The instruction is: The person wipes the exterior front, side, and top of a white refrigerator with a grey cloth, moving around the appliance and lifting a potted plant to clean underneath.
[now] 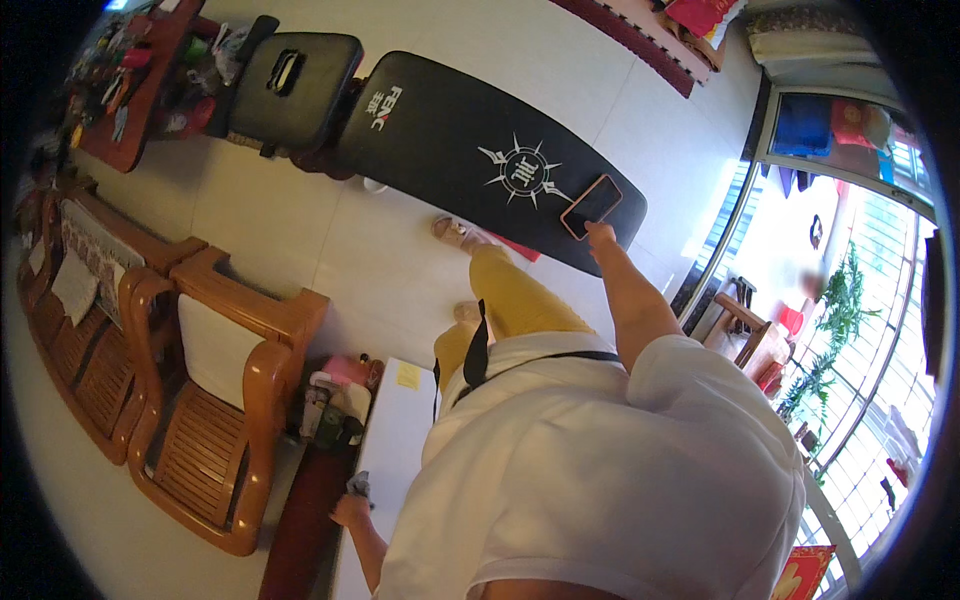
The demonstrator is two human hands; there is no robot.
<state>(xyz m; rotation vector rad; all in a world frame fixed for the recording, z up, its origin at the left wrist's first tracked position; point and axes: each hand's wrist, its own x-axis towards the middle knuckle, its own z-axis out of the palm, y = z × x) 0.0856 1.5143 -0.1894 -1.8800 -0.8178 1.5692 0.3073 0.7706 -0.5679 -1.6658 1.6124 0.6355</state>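
Observation:
My right hand [601,237] is at the near lower end of a smartphone [592,207] in a pink-orange case, its fingers over the phone's edge. The phone is seen against the right end of a black padded weight bench [450,135]; whether it rests on the pad cannot be told. Lower left, my left hand [351,511] holds a crumpled grey cloth [360,486] by the edge of a white tabletop [397,420]. A yellow paper note [408,376] lies on that tabletop's far end.
Wooden armchairs [202,435] stand at the left. A reddish table [142,97] at the upper left bears many small items. Assorted items [337,405] sit beside the white tabletop. A glass door frame [731,225] stands at the right, with plants beyond. Foam mats [637,37] lie at the top.

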